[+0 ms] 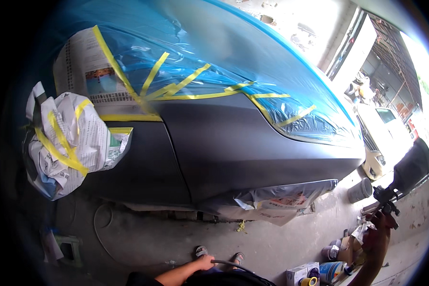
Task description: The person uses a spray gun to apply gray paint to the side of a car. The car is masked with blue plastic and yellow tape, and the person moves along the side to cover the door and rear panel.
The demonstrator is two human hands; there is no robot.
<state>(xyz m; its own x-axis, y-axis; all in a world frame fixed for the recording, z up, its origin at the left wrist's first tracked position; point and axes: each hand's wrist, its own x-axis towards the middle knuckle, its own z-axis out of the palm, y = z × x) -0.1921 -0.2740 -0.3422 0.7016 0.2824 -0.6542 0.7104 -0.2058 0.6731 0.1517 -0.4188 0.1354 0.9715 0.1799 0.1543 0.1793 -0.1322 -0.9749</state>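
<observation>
My right hand (pixel 380 222), out at the right, is wrapped round a spray gun (pixel 385 199) with a large dark cup (pixel 413 164) on top. It is held up well apart from the car. Low in the middle, my left hand (pixel 205 262) closes on a dark air hose (pixel 238 267) that runs off to the right in front of my body. Before me stands the dark matte car body panel (pixel 214 138), edged with yellow masking tape (pixel 205 96). Blue plastic film (pixel 214 43) covers the upper car, and newspaper (pixel 93 66) is taped on at the left.
A paper-wrapped side mirror shape (pixel 69 138) sticks out at the left. Plastic and paper hang below the bumper (pixel 281 202). A grey bucket (pixel 360 190), cans (pixel 331 270) and boxes (pixel 298 274) stand at the right. A white car (pixel 381 133) is beyond the doorway. A thin hose (pixel 99 233) lies on the floor.
</observation>
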